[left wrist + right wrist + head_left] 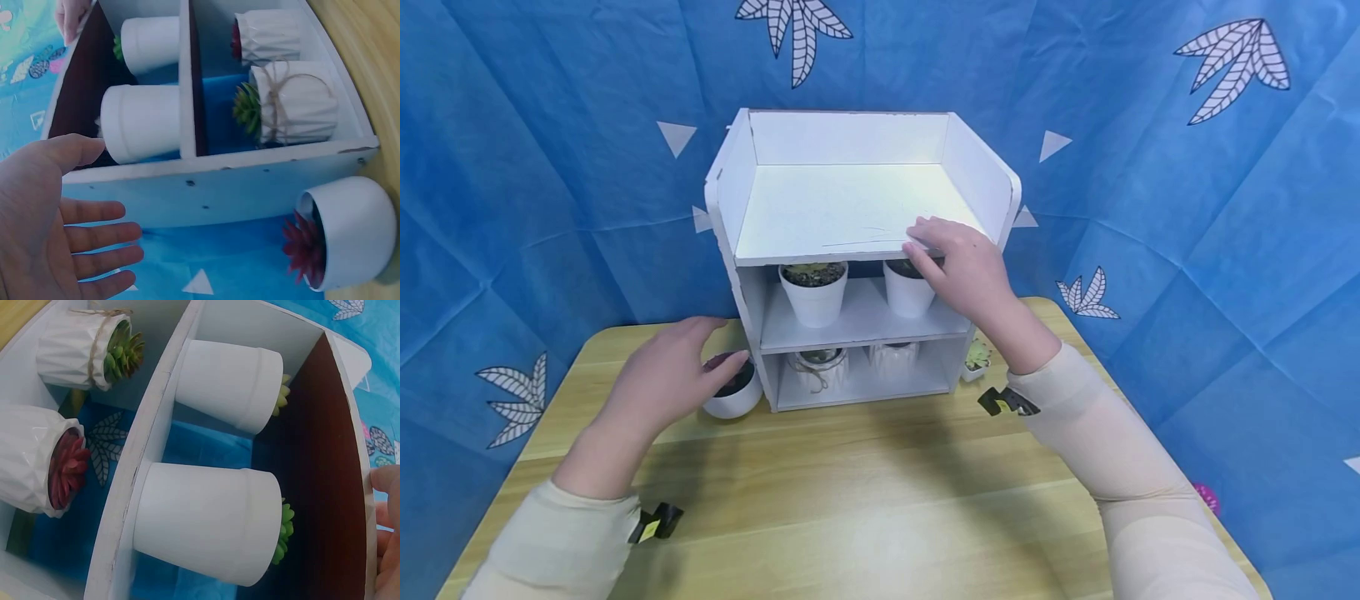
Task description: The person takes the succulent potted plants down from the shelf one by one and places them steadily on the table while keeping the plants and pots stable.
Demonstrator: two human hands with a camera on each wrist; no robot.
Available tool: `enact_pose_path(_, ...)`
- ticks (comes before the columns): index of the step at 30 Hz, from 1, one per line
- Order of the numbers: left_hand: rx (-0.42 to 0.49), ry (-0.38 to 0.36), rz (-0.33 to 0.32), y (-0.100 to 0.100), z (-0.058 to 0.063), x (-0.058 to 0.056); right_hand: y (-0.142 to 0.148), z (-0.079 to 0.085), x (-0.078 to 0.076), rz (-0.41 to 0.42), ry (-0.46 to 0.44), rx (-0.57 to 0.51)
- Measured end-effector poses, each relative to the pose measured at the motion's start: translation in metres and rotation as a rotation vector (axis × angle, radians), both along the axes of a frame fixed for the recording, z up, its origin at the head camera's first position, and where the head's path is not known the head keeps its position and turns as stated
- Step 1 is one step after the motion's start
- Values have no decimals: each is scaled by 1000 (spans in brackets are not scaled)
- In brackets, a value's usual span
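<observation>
While loose-fingered, left hand [662, 379] beside and right hand [968, 271] on a white shelf [827, 200], succulents [69, 469] in its four pots [203, 522].

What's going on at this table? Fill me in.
A person's right hand rests at the front edge of the top board of a white shelf unit. Their left hand, open and holding nothing, hovers by the unit's left side, near a round white pot with a red plant. Two plain white pots stand on the middle level and two ridged white pots on the bottom one. A small potted plant stands right of the unit.
</observation>
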State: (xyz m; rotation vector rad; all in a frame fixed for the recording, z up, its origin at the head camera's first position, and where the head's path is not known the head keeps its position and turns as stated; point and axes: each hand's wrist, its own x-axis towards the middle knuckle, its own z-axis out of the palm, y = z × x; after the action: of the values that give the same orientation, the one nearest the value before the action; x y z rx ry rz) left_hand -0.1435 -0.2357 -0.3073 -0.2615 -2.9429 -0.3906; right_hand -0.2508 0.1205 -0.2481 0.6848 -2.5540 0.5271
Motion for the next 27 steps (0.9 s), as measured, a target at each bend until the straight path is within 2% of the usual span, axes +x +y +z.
enact_pose_path(13, -3, 83, -21, 21, 18, 5, 1, -2, -1, 10, 10, -17)
enact_pose_path(19, -32, 130, -33, 29, 27, 6, 1, -2, -3, 9, 17, -17)
enact_pose_path(27, -54, 163, -5, 39, 36, 11, 1, -2, -3, 11, 12, -15)
